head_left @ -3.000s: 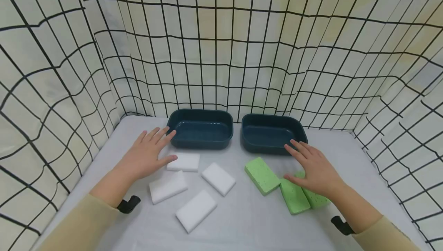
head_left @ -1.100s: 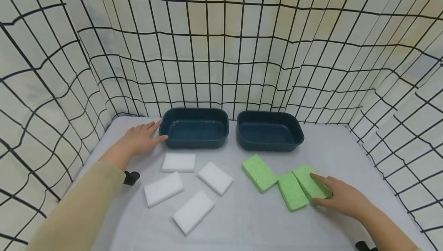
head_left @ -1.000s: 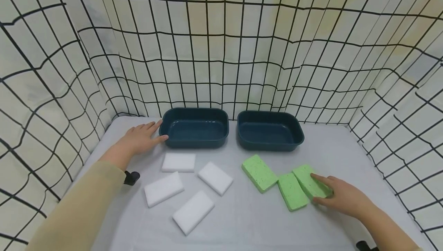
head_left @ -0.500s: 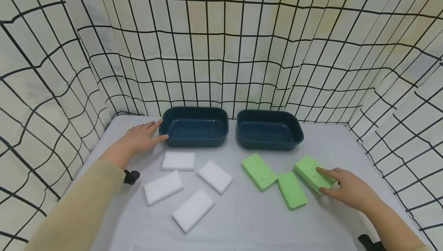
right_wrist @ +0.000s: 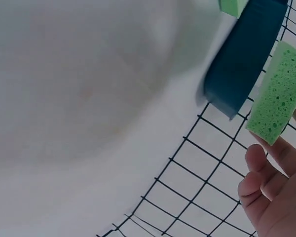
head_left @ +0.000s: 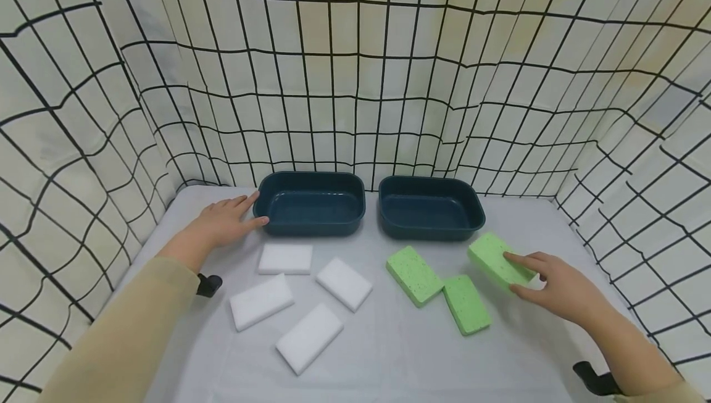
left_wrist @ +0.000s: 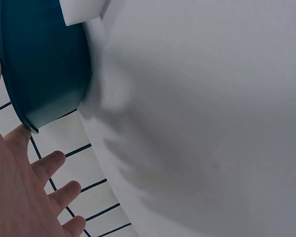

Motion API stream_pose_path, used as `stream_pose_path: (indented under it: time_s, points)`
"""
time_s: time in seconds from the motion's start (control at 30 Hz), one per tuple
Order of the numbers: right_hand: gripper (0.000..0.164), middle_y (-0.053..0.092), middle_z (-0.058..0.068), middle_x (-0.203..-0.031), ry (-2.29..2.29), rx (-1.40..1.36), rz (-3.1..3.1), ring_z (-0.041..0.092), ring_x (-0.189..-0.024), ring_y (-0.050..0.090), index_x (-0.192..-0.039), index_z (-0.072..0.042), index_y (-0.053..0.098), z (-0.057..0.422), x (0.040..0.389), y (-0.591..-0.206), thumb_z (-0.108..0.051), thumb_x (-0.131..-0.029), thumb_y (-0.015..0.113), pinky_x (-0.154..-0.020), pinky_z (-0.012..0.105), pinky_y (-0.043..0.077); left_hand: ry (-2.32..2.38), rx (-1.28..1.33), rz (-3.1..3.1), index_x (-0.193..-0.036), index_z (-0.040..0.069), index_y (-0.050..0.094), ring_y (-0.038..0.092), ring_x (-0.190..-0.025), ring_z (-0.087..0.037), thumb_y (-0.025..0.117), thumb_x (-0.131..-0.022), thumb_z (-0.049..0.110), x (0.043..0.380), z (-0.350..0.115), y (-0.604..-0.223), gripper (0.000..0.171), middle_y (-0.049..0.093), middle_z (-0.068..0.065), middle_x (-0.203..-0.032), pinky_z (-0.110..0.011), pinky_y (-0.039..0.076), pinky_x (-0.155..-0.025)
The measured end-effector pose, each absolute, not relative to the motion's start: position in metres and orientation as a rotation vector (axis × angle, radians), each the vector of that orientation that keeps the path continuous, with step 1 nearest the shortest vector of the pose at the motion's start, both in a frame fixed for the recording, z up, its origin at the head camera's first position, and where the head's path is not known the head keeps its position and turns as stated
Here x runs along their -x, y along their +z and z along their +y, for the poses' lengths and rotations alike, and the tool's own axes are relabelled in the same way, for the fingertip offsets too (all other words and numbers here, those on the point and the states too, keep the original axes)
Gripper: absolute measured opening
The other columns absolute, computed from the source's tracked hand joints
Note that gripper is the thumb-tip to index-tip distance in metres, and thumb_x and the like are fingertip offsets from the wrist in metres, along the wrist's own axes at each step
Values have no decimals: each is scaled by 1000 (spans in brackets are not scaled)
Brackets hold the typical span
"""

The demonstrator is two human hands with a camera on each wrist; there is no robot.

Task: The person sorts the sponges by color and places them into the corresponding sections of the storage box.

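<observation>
My right hand [head_left: 561, 289] pinches a green speckled sponge [head_left: 497, 260] between thumb and fingers. The sponge is raised off the table and casts a shadow; the right wrist view shows its porous edge [right_wrist: 278, 94] above the palm side of the hand [right_wrist: 281, 192]. Two more green sponges [head_left: 414, 276] [head_left: 466, 305] lie on the table to its left. At the left, my left hand [head_left: 222, 223] touches the end of a dark teal tray [head_left: 316, 228] with thumb and forefinger at its rim; in the left wrist view the other fingers [left_wrist: 64, 195] spread loosely.
A second teal tray [head_left: 430, 232] stands right of the first. Several white sponge blocks [head_left: 309, 338] lie on the white-covered table [head_left: 405, 360] in front of the left tray. Black wire mesh [head_left: 355, 97] encloses the back and sides.
My right hand came down to the rightmost green sponge, pinched it and lifted it up and forward, away from its neighbour. My left hand moved to the left tray's end and has stayed there.
</observation>
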State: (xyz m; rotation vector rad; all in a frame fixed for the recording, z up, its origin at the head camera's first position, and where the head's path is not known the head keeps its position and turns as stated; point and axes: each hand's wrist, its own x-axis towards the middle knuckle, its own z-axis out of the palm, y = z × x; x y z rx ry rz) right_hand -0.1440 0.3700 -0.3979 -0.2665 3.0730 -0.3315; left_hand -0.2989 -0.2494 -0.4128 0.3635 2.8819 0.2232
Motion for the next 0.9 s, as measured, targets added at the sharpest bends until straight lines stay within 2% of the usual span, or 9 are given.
stream_pose_path:
  time_s: [0.17, 0.3, 0.6, 0.7, 0.9]
  points:
    - [62, 60, 15, -128, -362, 306, 3077, 35, -106, 60, -140, -24, 59, 359, 155, -386, -47, -85, 76, -79, 50, 54, 222, -364, 2887, -160, 11, 9, 17, -141, -56, 25, -90, 82, 299, -251, -414, 101, 17, -30, -158, -72, 11, -110]
    - [61, 60, 11, -127, -381, 366, 3072, 29, -99, 60, -141, -27, 59, 346, 167, -378, -48, -85, 75, -73, 40, 52, 227, -364, 2889, -160, 11, 9, 17, -141, -56, 24, -90, 82, 299, -251, -416, 101, 17, -31, -158, -72, 11, -110]
    - [58, 61, 4, -125, -428, 556, 3048, 23, -98, 58, -141, -31, 58, 304, 206, -366, -45, -87, 74, -74, 38, 50, 246, -359, 2883, -161, 13, 8, 16, -141, -55, 24, -90, 82, 300, -251, -416, 101, 17, -30, -159, -72, 10, -110]
    - [58, 61, 3, -128, -470, 621, 3034, 21, -98, 59, -141, -31, 58, 288, 222, -365, -45, -87, 74, -79, 41, 51, 248, -361, 2885, -161, 13, 8, 16, -141, -56, 25, -90, 82, 300, -251, -416, 101, 17, -30, -159, -72, 10, -110]
    - [58, 59, 3, -131, -519, 677, 2986, 23, -114, 57, -141, -33, 58, 250, 252, -363, -47, -87, 73, -93, 48, 49, 262, -338, 2881, -161, 13, 8, 15, -142, -55, 26, -91, 81, 300, -251, -417, 99, 16, -29, -159, -72, 9, -111]
